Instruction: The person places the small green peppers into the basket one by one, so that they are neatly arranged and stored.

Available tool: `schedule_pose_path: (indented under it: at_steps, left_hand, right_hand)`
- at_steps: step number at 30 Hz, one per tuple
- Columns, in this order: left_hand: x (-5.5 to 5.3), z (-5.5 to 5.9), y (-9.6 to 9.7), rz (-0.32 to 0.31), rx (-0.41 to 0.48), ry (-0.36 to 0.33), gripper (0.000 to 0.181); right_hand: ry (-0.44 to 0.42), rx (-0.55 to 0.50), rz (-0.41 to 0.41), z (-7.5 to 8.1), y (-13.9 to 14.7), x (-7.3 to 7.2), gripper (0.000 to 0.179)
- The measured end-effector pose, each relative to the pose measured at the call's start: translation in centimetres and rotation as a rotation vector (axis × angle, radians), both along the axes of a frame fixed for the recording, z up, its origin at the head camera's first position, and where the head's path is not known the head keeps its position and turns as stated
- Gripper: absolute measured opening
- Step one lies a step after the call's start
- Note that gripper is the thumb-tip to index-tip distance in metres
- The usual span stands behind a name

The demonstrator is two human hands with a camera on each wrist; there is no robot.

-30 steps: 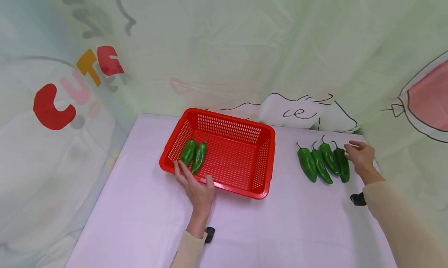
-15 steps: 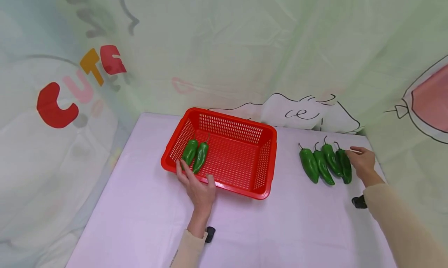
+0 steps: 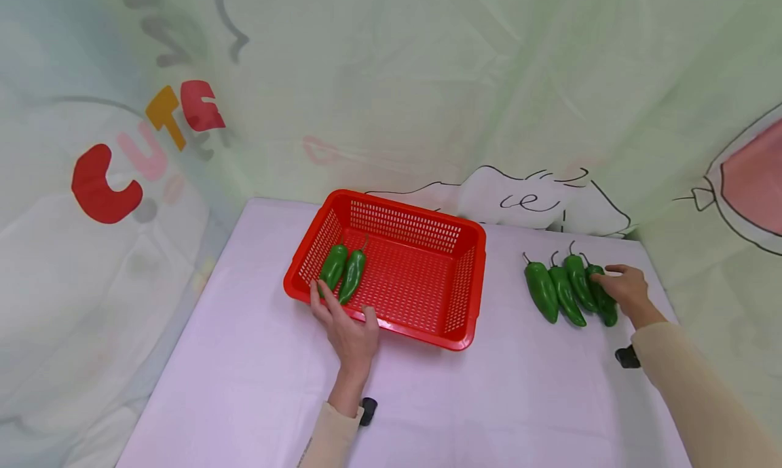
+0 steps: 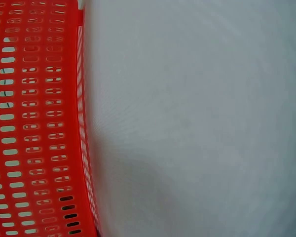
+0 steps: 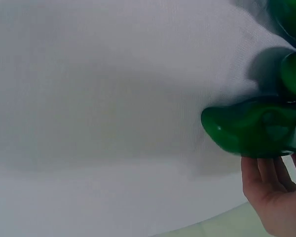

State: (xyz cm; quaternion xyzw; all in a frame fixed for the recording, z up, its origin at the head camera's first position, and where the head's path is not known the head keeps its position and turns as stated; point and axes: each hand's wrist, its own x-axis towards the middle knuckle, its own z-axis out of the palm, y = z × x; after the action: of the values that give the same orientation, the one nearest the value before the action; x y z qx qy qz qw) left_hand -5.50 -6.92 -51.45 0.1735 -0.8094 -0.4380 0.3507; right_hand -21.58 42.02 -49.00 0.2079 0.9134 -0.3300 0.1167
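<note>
- The gripped pepper (image 3: 607, 307) is the outermost of four in a row, at 3 o'clock from the basket, its stem toward 11 and its tip toward 5. Whether it is clear of the cloth I cannot tell.
- The right hand (image 3: 629, 288) comes in from its 3 o'clock side and holds it, digits along its flank and one across its upper part; the underside of the hold is partly hidden.
- Three loose peppers (image 3: 567, 297) lie close by toward 9 o'clock, side by side.
- The step in hand looks to be securing this one pepper. The next move seems to call for a firm pinch and a straight lift, so that its neighbours are not dragged.
- The red basket (image 3: 479, 284) sits toward 9 o'clock, well apart, with two basket peppers (image 3: 352, 276) at its own 9 o'clock.
- The left hand (image 3: 349, 335) rests on its rim at 7 o'clock, fingers mostly straight, thumb spread away, apparently steadying it.
- The pale-covered worktop (image 3: 458, 407) carries everything; a printed cloth (image 3: 415, 101) hangs beyond, toward 12.
</note>
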Motion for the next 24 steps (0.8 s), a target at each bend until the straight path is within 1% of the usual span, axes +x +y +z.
schedule_pose_path:
  at_steps: [3,5,10,20,24]
  left_hand:
    - [-0.1,0.1,0.1,-0.007,0.003,0.003,0.094]
    - [-0.1,0.2,0.1,-0.011,0.006,0.004,0.095]
    - [-0.1,0.1,0.1,-0.004,0.002,-0.007,0.095]
    - [0.1,0.1,-0.1,-0.002,0.002,-0.013,0.092]
    - [0.1,0.1,0.0,-0.004,0.004,-0.016,0.093]
  right_hand:
    - [-0.014,0.035,0.037,0.4,-0.2,0.1,0.066]
    - [-0.003,0.045,0.030,0.7,-0.4,0.2,0.065]
    - [0.013,0.007,-0.006,1.2,-0.6,0.6,0.063]
    - [0.012,-0.069,-0.036,0.6,0.1,0.9,0.062]
    - [-0.013,-0.099,-0.045,0.4,0.4,1.1,0.064]
